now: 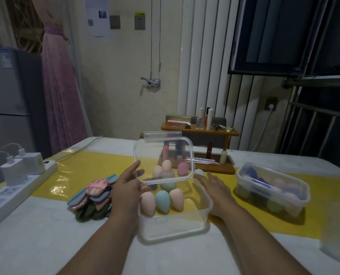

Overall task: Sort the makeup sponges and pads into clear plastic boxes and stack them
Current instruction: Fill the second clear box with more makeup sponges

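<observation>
A clear plastic box (pixel 175 229) stands in front of me with several egg-shaped makeup sponges (pixel 162 201) in pink, peach and teal inside. My left hand (pixel 128 187) holds the clear lid (pixel 163 155) upright over the box's far-left edge, thumb in front and fingers behind it. My right hand (pixel 214 187) lies beside the box's right wall with straight fingers, its fingertips close to a teal sponge (pixel 199 172) on the table. A heap of flat makeup pads (pixel 94 197) lies left of the box. A second clear box (pixel 272 189), lid on and filled with sponges and pads, sits at the right.
A white power strip (pixel 16 187) with plugged chargers lies along the left table edge. A wooden two-level rack (pixel 200 132) with cosmetics bottles stands behind the box. The table has a white cover with a yellow band (pixel 97 161).
</observation>
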Tool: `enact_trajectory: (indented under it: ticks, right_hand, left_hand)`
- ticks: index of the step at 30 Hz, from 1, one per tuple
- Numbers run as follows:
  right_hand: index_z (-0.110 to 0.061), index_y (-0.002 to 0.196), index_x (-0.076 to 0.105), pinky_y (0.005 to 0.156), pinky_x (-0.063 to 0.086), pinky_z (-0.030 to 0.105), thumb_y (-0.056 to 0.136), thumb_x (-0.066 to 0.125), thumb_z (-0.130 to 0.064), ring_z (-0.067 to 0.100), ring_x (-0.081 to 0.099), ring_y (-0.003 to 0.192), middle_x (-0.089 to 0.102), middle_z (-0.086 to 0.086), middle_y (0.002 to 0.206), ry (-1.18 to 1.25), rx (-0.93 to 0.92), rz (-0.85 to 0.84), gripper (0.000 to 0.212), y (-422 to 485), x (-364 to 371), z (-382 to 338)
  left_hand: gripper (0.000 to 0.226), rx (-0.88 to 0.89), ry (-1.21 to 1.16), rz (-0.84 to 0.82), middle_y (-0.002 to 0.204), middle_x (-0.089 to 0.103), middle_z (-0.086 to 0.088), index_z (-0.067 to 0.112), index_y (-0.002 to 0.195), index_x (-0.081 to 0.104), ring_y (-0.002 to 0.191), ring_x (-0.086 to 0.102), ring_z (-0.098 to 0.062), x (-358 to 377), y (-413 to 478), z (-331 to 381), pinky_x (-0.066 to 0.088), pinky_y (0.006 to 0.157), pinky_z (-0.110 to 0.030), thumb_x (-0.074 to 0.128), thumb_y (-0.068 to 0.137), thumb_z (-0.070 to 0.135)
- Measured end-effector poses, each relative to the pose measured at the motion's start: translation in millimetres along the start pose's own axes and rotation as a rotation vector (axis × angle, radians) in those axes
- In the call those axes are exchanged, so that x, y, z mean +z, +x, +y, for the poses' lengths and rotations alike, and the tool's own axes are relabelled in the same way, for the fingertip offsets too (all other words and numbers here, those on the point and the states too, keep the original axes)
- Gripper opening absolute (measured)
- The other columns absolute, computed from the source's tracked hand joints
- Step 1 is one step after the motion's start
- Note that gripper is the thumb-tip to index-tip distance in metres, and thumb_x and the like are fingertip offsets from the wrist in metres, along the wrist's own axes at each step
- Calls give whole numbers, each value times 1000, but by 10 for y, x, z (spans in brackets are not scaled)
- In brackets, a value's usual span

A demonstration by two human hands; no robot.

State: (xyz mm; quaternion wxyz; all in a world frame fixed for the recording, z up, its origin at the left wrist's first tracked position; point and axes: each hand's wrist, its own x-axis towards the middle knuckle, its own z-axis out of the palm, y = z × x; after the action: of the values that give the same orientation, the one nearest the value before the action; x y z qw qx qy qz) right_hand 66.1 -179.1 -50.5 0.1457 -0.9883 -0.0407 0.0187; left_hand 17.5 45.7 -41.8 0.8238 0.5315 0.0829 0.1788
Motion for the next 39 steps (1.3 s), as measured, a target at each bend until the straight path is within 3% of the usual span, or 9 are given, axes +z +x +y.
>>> enact_trajectory:
  ticks: [4, 7, 12, 15, 18, 21, 27, 32, 39]
  right_hand:
    - [-46, 148, 20, 113, 30, 49, 76, 54, -70, 28, 27, 145, 29, 0, 158, -89, -29, -11, 83, 73, 73, 10]
    - [-44, 138, 35, 100, 40, 45, 77, 53, -67, 24, 45, 129, 49, -6, 140, -39, -34, 68, 68, 23, 55, -13]
    - [-32, 125, 65, 98, 48, 37, 92, 60, -36, 22, 58, 116, 61, -3, 130, 335, 61, 290, 34, -82, -15, 4]
    - [-27, 106, 71, 89, 53, 33, 90, 67, -25, 17, 62, 105, 66, -5, 116, 417, 80, 452, 16, -143, -55, -12]
    - [-26, 76, 64, 77, 55, 33, 82, 75, -20, 16, 61, 88, 59, -9, 93, 507, 77, 575, 14, -211, -122, -72]
    - [-23, 75, 50, 68, 52, 38, 79, 76, -22, 20, 56, 77, 55, -5, 83, 556, 32, 661, 26, -237, -166, -103]
    - [-41, 129, 55, 83, 52, 27, 89, 63, -16, 4, 53, 92, 47, -16, 104, 676, -253, 546, 47, -327, -327, -219]
    - [-36, 100, 54, 73, 50, 35, 86, 66, -23, 7, 53, 84, 52, -13, 95, 512, -337, 441, 23, -404, -339, -310]
    - [-33, 83, 52, 70, 47, 38, 76, 66, -30, 14, 51, 82, 56, -11, 84, 267, -303, 387, 16, -453, -385, -317]
  left_hand:
    - [65, -6, -6, -4, 120, 62, -9, 28, 112, 68, 112, 60, -33, -2, -5, 4, 52, 68, -31, 30, 85, -17]
    - [64, -13, -5, -6, 121, 62, -9, 25, 118, 67, 112, 60, -31, 1, -20, 16, 53, 68, -30, 30, 87, -17]
    - [65, -12, -8, 0, 119, 61, -9, 21, 122, 66, 105, 61, -27, 19, -37, 38, 56, 60, -24, 28, 87, -18]
    - [64, -15, -12, -2, 121, 61, -11, 19, 125, 65, 109, 60, -29, 17, -45, 42, 54, 65, -28, 29, 87, -18]
    - [64, -14, -15, 1, 122, 61, -11, 19, 125, 65, 110, 60, -29, 18, -49, 39, 53, 68, -30, 28, 87, -18]
    - [65, -18, -21, 6, 119, 62, -9, 20, 124, 66, 113, 59, -32, 13, -31, 26, 53, 68, -31, 29, 86, -18]
    - [65, -13, -1, 0, 121, 61, -10, 23, 122, 66, 111, 60, -31, 1, -22, 13, 53, 69, -31, 29, 87, -16]
    - [64, -8, 11, 0, 121, 61, -10, 23, 123, 65, 110, 59, -30, 4, -25, 17, 52, 71, -32, 29, 87, -17]
    - [63, -16, 13, -6, 122, 60, -9, 24, 121, 65, 112, 59, -28, 11, -53, 47, 53, 73, -32, 29, 88, -16]
